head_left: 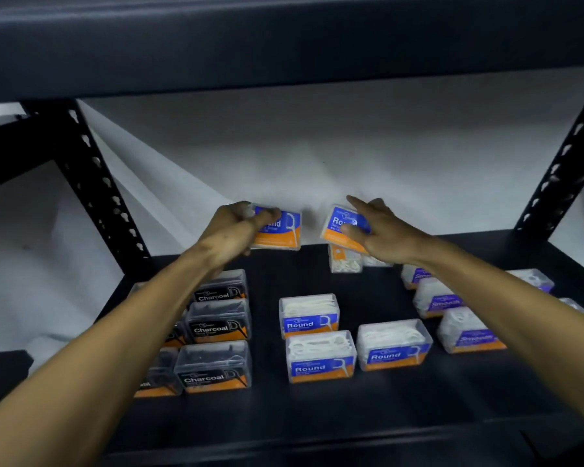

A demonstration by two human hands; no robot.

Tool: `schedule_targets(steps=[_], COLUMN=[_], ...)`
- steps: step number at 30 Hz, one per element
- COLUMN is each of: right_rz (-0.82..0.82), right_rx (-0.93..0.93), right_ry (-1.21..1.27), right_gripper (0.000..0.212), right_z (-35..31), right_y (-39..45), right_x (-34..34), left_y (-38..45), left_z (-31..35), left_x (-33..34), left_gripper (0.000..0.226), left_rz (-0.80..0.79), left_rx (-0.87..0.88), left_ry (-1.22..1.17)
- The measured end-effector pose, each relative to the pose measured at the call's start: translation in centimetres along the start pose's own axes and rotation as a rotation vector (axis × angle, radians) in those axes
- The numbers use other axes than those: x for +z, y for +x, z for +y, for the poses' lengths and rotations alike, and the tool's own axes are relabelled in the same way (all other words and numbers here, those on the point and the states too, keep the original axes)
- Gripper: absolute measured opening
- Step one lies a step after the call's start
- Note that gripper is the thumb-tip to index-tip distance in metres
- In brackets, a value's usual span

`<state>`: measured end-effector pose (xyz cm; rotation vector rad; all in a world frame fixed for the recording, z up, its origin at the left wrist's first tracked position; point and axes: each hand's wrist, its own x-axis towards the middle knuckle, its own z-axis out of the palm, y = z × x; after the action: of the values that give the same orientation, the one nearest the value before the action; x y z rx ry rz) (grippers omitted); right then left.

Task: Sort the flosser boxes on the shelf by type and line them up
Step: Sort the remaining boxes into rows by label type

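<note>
My left hand grips a blue-and-orange Round flosser box, lifted above the back of the dark shelf. My right hand pinches a second Round box, tilted, over a clear box of white flossers. Three Round boxes lie mid-shelf. Several black Charcoal boxes are stacked in a column at the left. Purple Smooth boxes lie in a column at the right, partly hidden by my right forearm.
Black perforated uprights stand at the left and right. An upper shelf overhangs close above. A white wall closes the back. Bare shelf surface shows between the Charcoal and Round groups and along the front edge.
</note>
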<state>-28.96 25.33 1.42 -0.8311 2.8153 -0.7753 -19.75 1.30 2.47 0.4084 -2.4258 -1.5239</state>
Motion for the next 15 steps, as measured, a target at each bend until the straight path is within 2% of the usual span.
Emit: schedule_targets(steps=[7, 15], right_rz=[-0.079, -0.062], right_rx=[-0.005, -0.016], right_ry=[-0.024, -0.096], right_gripper=[0.049, 0.047], right_z=[1.2, 1.3], right_y=[-3.1, -5.2], right_x=[-1.1, -0.9], left_y=[-0.2, -0.2], left_z=[-0.3, -0.6], left_x=[0.5, 2.1], left_gripper=[0.021, 0.035], left_rz=[-0.184, -0.372], left_rx=[0.052, 0.101], left_ry=[0.243, 0.534])
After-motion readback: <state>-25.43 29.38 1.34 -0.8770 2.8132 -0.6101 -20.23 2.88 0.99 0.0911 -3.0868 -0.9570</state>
